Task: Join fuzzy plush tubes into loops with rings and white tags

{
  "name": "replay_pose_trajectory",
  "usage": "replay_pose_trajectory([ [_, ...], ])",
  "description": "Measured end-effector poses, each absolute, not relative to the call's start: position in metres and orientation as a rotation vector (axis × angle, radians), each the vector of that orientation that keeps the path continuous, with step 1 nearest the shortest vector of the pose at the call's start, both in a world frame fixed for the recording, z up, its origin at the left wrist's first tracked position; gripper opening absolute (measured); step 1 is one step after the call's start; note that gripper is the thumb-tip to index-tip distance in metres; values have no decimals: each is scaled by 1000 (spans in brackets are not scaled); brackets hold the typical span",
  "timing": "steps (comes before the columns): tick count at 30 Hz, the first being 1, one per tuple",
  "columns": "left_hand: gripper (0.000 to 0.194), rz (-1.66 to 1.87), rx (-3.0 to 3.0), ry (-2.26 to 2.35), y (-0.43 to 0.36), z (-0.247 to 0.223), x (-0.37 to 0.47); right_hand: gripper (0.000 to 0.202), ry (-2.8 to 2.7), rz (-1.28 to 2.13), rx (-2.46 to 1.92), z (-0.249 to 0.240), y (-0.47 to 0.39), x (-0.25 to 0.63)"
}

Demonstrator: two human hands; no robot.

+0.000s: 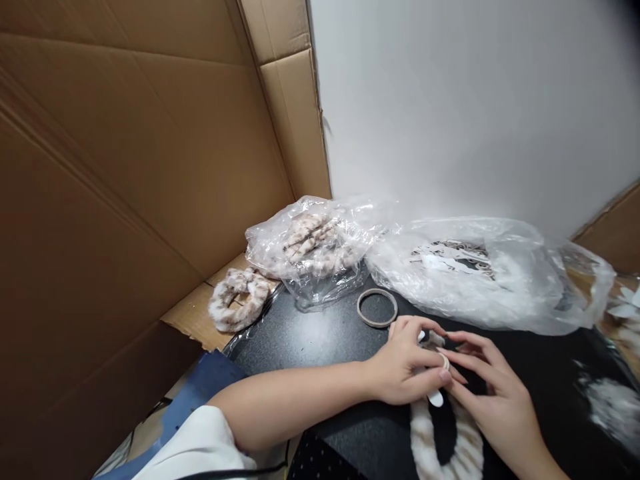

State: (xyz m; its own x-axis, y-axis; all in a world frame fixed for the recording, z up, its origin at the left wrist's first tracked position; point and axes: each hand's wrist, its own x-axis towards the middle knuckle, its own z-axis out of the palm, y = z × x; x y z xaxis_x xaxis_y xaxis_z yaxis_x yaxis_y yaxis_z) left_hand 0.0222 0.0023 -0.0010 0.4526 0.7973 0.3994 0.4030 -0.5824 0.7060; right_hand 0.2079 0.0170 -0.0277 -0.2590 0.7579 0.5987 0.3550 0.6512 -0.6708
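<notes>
A fluffy headband (423, 437), white with brownish stripes, hangs as a loop below my hands over the black table. My left hand (413, 363) pinches its upper end, with the thumb and fingers closed together. From the other side, my right hand (493, 380) grips the same spot, its fingertips meeting those of the left. A white card tag (435, 399) sticks out below the left fingers. Close to the thumbs shows a small whitish band (445, 362); whether it is worn or held I cannot tell. The fingers hide the headband's top.
Beyond my hands lies a thin greyish ring (359, 312), like a narrow tape roll. Another fluffy headband (223, 313) rests at left. Clear plastic bags hold fluffy pieces (310, 237) and white tags (455, 257). Cardboard (150, 133) walls the left; white fluff (615, 407) lies at right.
</notes>
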Motion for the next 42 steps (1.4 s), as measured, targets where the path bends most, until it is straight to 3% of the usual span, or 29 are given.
replay_pose_trajectory([
  [9,43,1005,2004,1037,4,5,17,29,-1900,641,-833,-14,12,198],
  [15,53,905,2065,868,4,7,13,16,-1827,769,-810,-8,11,191],
  [25,61,753,2078,806,11,-1,9,18,-1720,865,-826,-10,15,193],
  [42,40,699,2322,769,10,0,13,22,-1746,903,-786,-9,12,200],
])
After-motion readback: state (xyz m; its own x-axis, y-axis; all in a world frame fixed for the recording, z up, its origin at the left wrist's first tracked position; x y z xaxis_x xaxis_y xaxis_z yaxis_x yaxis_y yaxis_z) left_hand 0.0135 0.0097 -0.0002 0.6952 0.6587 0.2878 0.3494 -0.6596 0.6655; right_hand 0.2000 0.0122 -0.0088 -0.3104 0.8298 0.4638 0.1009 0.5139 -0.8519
